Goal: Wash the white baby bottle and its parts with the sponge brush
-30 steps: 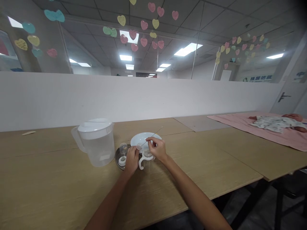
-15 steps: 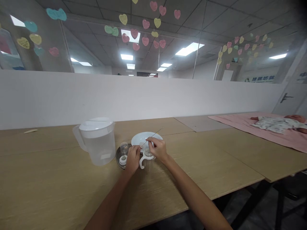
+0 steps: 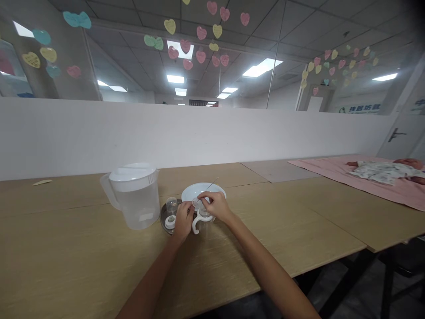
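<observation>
The right hand, fingertips closed, pinches a thin rod over the white plate. The left hand, fingertips closed, holds a small clear part near the handled bottle.

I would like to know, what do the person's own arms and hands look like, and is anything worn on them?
The left hand and right hand are bare, without gloves. The left forearm and right forearm show no sleeves, and no watch or bracelet is visible. Small details, such as rings, are hard to tell.
</observation>
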### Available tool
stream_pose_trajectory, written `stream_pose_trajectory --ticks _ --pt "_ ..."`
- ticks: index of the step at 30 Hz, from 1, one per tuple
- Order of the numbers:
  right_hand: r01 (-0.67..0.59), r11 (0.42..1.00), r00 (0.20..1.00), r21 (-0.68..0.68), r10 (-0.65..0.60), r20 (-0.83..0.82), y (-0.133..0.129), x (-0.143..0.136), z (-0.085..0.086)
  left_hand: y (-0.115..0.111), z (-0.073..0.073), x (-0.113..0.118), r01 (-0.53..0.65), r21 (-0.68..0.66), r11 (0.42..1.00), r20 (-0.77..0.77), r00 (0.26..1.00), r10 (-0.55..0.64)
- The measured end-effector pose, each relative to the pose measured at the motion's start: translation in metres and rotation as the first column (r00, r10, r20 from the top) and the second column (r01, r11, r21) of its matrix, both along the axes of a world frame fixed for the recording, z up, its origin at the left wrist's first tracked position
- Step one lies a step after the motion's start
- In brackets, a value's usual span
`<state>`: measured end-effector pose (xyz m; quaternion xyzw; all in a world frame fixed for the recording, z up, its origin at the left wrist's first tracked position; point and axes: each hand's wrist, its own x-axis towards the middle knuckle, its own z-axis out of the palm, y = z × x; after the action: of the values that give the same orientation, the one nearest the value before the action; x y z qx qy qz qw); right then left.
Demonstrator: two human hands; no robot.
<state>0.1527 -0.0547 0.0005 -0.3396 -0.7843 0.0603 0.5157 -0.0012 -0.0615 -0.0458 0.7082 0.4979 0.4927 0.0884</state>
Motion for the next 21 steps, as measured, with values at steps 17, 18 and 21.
stream_pose_trajectory --ticks 17,18,21 --pt "-0.148 0.953 0.96 -0.265 0.074 -0.272 0.019 -0.001 -0.01 0.004 -0.002 -0.002 0.073 -0.081 0.994 0.255 0.966 -0.05" --pt "-0.186 0.938 0.951 -0.294 0.096 -0.294 0.022 -0.001 -0.012 0.003 -0.002 -0.002 0.075 -0.086 0.993 0.256 0.965 -0.051" --pt "-0.336 0.873 0.905 -0.353 0.195 -0.379 0.027 -0.003 -0.018 0.003 -0.002 -0.003 0.083 -0.077 0.994 0.246 0.967 -0.062"
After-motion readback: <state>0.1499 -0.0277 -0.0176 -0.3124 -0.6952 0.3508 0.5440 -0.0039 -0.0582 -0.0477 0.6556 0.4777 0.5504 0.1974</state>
